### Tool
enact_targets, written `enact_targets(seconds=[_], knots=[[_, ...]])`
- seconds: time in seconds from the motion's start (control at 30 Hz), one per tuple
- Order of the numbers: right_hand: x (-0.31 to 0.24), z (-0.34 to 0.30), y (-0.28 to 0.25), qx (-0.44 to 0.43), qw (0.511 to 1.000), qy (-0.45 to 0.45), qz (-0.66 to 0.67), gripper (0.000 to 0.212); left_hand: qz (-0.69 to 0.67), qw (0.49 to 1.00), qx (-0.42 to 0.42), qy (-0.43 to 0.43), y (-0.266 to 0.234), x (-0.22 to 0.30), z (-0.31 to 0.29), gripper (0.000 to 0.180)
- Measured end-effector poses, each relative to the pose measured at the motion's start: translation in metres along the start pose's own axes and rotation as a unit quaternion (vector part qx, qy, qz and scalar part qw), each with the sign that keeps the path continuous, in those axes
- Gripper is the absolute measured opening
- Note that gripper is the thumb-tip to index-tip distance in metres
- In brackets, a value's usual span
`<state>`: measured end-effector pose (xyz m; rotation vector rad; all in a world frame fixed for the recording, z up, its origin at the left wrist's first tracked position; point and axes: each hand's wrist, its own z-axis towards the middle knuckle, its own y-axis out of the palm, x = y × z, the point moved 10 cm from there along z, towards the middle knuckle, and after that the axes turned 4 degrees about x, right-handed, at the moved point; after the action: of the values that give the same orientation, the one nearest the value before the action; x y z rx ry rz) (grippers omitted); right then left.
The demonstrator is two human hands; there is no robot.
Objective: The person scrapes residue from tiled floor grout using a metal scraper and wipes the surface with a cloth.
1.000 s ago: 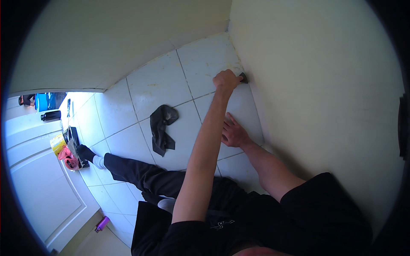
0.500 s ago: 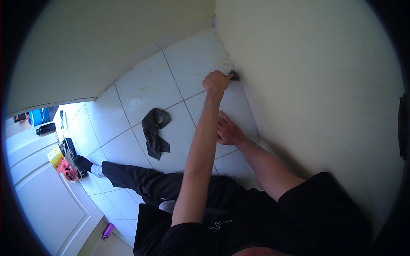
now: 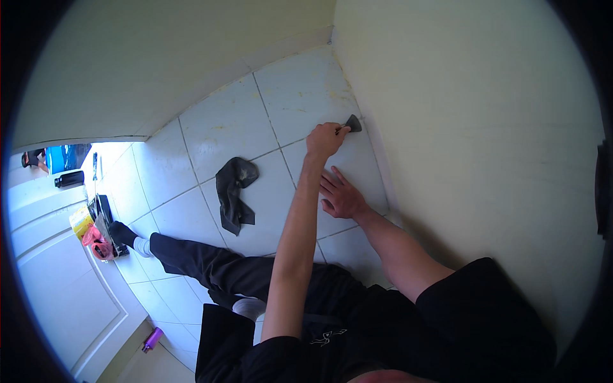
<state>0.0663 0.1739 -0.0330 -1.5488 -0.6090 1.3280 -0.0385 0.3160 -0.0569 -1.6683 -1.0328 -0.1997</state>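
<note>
A scraper with a dark, flared blade (image 3: 355,124) is gripped in my left hand (image 3: 324,140), fingers wrapped round its handle. Its blade is at the white tiled floor, close to the baseboard of the right wall; whether it touches the tile I cannot tell. My right hand (image 3: 345,196) lies on the tiles beside my left forearm, fingers spread, holding nothing. To the left of my forearm, a crumpled dark grey cloth (image 3: 228,199) with a paler patch rests on the floor. Yellowish marks (image 3: 300,94) stain the tiles near the far corner.
Walls meet at the far corner (image 3: 330,42). My outstretched leg (image 3: 198,256) crosses the floor at left. Beyond my foot sit a pink plastic bag (image 3: 96,244), a yellow package (image 3: 81,222) and a black bottle (image 3: 69,179). A purple bottle (image 3: 152,339) lies by a white door (image 3: 70,306).
My left hand has come slightly nearer to me with the scraper, and more of its blade shows. My right hand stays on the floor, its fingers spread a little wider. The view has shifted slightly.
</note>
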Motion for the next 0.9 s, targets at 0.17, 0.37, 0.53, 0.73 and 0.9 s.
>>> enact_targets(seconds=[0.17,0.37,0.53,0.73,0.9], knots=[[0.000,0.001,-0.009,0.024,1.000,0.004,-0.009,0.072,0.105,0.994,-0.039,-0.019,-0.044,-0.045,0.009,0.046],[0.002,-0.003,-0.013,0.023,1.000,0.007,-0.014,0.072,0.155,0.982,-0.070,-0.083,-0.108,-0.067,0.022,0.045],[-0.003,0.000,-0.008,0.019,1.000,0.001,-0.009,0.072,0.134,0.986,-0.080,-0.065,-0.075,-0.032,0.049,0.046],[0.002,-0.003,0.000,0.002,1.000,0.006,-0.007,0.073,0.169,0.984,-0.040,-0.049,-0.017,0.040,0.061,0.045],[0.003,-0.001,-0.009,0.020,0.999,0.010,-0.022,0.072,0.104,0.990,-0.071,-0.061,-0.025,0.006,0.045,0.046]])
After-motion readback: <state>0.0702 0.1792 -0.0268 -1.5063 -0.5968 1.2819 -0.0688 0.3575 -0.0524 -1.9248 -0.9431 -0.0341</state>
